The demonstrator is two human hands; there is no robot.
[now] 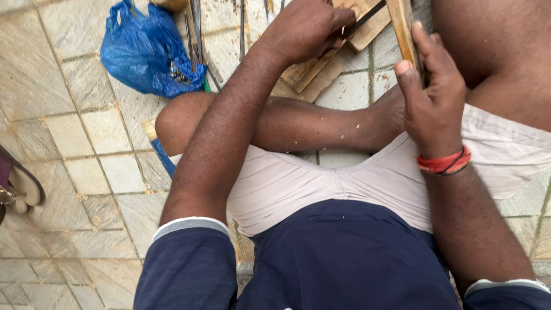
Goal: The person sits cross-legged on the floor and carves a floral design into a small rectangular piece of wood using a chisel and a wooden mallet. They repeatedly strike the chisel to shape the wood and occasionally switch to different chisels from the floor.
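Seen from above, a person sits on a floor of pale stone tiles [86,172], wearing a dark blue top with pale cuffs and light grey shorts [321,183]. Nearest the viewer are the two sleeves and forearms, reaching away from the body. At the left edge, near the middle of the view, part of a sandal [20,186] lies on the tiles. One bare leg is folded across the lap from left to right, and flecks of sawdust cling to the shin; a blue-handled tool [162,156] pokes out from under the knee. On the right, the right hand [433,100], with a red band [445,162] at the wrist, is wrapped around an upright strip of wood [403,28], thumb and fingers pressed together on its edge. Farther away and to the left of it, the left hand [304,28] is curled into a closed grip around a thin dark blade-like tool [364,20], whose tip rests against flat pieces of wood [313,72] lying on the tiles just beyond the foot. The left forearm crosses over the folded leg and hides part of it. At the far left, a crumpled blue plastic bag [143,49] sits on the floor, and next to it lie several long thin metal rods [198,34], partly under the bag's edge.
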